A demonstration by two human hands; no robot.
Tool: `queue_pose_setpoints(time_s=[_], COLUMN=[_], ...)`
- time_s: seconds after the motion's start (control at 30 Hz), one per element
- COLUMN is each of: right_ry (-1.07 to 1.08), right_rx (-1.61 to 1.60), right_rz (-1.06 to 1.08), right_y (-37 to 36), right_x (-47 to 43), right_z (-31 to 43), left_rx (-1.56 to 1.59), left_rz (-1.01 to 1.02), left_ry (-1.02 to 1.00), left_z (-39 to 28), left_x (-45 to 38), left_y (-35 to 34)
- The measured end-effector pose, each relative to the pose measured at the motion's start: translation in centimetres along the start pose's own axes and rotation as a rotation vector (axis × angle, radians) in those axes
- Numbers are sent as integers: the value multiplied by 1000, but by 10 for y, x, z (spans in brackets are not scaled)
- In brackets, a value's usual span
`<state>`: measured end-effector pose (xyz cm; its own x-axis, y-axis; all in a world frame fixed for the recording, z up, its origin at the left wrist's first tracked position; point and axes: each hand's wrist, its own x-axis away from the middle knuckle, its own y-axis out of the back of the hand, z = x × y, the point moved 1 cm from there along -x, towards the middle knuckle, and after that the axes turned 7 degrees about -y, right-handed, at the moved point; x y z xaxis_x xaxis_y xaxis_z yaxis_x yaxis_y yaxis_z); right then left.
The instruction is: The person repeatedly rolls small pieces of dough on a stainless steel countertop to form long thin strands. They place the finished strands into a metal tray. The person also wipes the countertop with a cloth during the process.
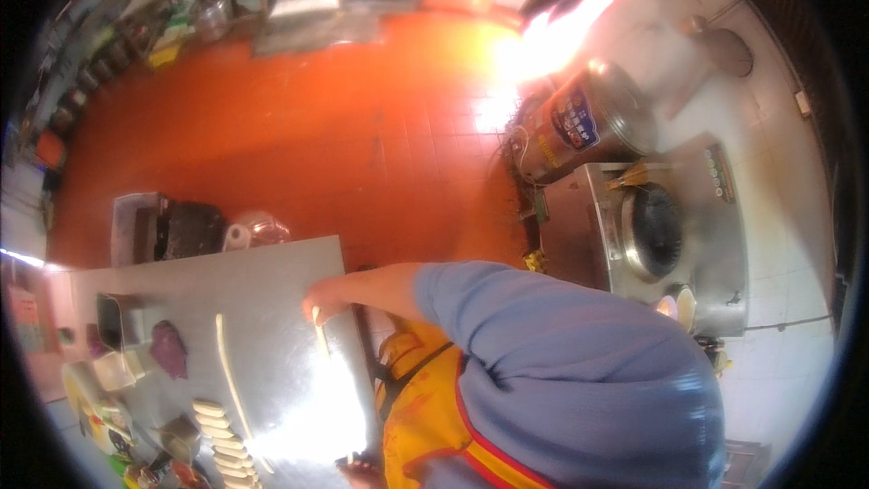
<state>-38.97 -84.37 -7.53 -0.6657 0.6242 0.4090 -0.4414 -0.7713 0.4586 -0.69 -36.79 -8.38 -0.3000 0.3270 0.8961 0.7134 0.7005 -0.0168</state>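
My right hand pinches the upper end of a thin dough strip at the edge of the metal worktable. Strong glare hides the strip's middle. At the bottom of the view, my left hand is partly cut off, with a pale dough end at its fingers. Whether both ends belong to one strip is lost in the glare. Another long dough rope lies across the table, left of my hands. Beside it, several short dough pieces form a row.
On the table's far side are a purple cloth, a square metal container and a metal scoop-like vessel. Bins stand against the table. Behind me are a steel barrel-shaped cooker and a stove with a round burner.
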Motion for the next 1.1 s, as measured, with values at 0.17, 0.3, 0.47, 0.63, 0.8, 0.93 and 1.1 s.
queue_pose_setpoints(time_s=[0.17,0.3,0.47,0.63,0.8,0.93,1.1], right_ry=[2,10,79,45,-53,-121,-209], right_rx=[-20,-30,-54,-84,-72,-81,-223], right_rz=[28,77,37,12,-114,-326,-359], right_y=[3,4,0,-4,-12,-29,-26], right_x=[3,4,-1,-5,-1,16,69], right_z=[4,3,-2,-8,-4,13,15], left_rx=[10,46,69,13,80,43,-135], left_rz=[7,-66,-103,-142,-207,-194,-197], left_ry=[44,48,71,-77,-207,-226,-336], left_z=[4,7,10,16,15,11,6], left_x=[2,-5,-14,-10,10,17,6], left_y=[11,17,17,7,-8,-16,-11])
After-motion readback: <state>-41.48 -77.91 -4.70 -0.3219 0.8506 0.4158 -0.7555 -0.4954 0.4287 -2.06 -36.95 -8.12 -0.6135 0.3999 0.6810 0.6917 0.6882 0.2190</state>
